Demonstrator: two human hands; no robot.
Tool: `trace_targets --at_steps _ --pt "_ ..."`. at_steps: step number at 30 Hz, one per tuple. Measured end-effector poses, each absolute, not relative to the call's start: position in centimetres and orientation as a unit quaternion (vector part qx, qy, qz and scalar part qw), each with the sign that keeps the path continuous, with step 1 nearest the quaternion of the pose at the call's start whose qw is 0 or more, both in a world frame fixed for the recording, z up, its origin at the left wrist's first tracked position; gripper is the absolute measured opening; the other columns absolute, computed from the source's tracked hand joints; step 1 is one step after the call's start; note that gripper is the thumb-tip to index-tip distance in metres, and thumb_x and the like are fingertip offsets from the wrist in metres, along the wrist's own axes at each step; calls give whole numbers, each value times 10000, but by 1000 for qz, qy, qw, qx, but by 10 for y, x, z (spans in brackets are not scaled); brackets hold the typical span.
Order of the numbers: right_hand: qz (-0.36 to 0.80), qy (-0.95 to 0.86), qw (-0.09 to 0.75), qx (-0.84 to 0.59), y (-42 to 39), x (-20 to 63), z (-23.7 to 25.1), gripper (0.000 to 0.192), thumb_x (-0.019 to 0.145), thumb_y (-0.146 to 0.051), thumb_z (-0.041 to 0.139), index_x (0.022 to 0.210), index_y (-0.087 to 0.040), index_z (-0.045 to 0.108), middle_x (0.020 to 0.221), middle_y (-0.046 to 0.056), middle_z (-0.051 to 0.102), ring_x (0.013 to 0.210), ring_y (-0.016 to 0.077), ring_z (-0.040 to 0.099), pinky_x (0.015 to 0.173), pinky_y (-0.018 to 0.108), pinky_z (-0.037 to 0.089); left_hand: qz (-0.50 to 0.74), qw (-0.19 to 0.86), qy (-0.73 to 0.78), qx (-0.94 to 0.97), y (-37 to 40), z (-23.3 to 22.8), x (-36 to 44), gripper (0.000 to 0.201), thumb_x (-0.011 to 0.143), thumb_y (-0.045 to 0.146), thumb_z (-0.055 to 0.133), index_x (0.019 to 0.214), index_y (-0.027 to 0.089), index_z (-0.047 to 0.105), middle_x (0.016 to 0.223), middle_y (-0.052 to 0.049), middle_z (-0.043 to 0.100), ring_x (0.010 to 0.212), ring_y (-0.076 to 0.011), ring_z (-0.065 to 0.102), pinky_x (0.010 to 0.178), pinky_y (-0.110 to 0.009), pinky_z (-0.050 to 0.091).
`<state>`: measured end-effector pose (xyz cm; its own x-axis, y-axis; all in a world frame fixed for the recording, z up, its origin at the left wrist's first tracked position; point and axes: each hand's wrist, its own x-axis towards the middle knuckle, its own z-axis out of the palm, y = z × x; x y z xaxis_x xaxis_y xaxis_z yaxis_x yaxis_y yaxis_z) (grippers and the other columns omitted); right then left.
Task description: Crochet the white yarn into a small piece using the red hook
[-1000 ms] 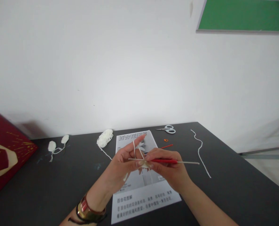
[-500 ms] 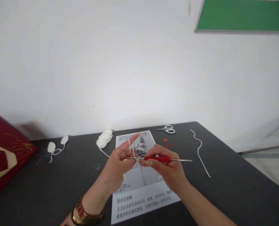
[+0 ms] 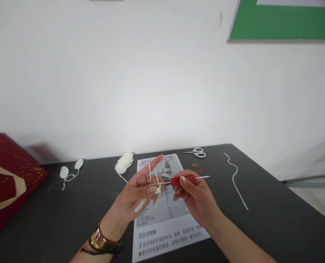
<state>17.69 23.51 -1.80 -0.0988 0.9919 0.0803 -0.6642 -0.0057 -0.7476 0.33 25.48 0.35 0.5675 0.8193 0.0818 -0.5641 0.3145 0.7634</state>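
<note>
My right hand (image 3: 194, 188) is closed around the red handle of a crochet hook (image 3: 183, 180), whose metal shaft points left toward my other hand. Between thumb and fingers, my left hand (image 3: 140, 186) pinches a small piece of white crochet work (image 3: 158, 190). White yarn (image 3: 150, 170) loops over its raised index finger and runs down to the hook. A strip of the white work hangs below the left palm. Beneath both hands lies a printed pattern sheet (image 3: 170, 241), partly covered by them. A ball of white yarn (image 3: 124, 163) rests behind my left hand, its strand leading toward it.
Scissors (image 3: 198, 152), an orange stitch marker (image 3: 194, 165) and a red-orange stick (image 3: 199, 171) lie behind my right hand. A loose white strand (image 3: 233, 175) is farther right. Two white crocheted pieces (image 3: 64, 172) lie at left, near a red bag (image 3: 11, 182).
The right hand has turned and shifted its grip on the crochet hook, with the thumb now on top of the handle. More white work shows under my left hand. The view has shifted slightly.
</note>
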Motion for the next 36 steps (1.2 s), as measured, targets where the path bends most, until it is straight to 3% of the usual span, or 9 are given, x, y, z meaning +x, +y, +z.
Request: trace_targets --at_steps 11,17,24,36 --pt "701 -275 619 -223 232 175 -14 146 708 -274 778 773 -160 714 613 6 707 490 69 604 514 178 573 441 809 124 367 254 5 0 750 639 111 729 1338 249 497 669 -30 582 671 -142 521 654 -228 367" --pt "716 -263 608 -220 230 174 -15 134 758 -269 735 812 -148 713 661 22 716 545 87 631 569 205 583 457 782 145 399 253 3 0 743 685 115 702 1354 329 458 699 -23 597 682 -143 530 639 -242 388" --pt "680 -273 641 -229 231 175 -14 164 755 -281 741 880 -179 714 712 23 730 608 97 648 606 211 575 500 742 195 402 249 -2 4 691 693 105 703 1324 305 505 784 -38 643 683 -138 566 599 -236 411" --pt "673 -283 642 -232 232 174 -14 143 761 -292 732 832 -169 713 729 27 730 604 99 642 602 216 576 483 772 174 375 250 1 4 747 665 115 715 1351 286 473 716 -19 636 711 -147 583 652 -238 403"
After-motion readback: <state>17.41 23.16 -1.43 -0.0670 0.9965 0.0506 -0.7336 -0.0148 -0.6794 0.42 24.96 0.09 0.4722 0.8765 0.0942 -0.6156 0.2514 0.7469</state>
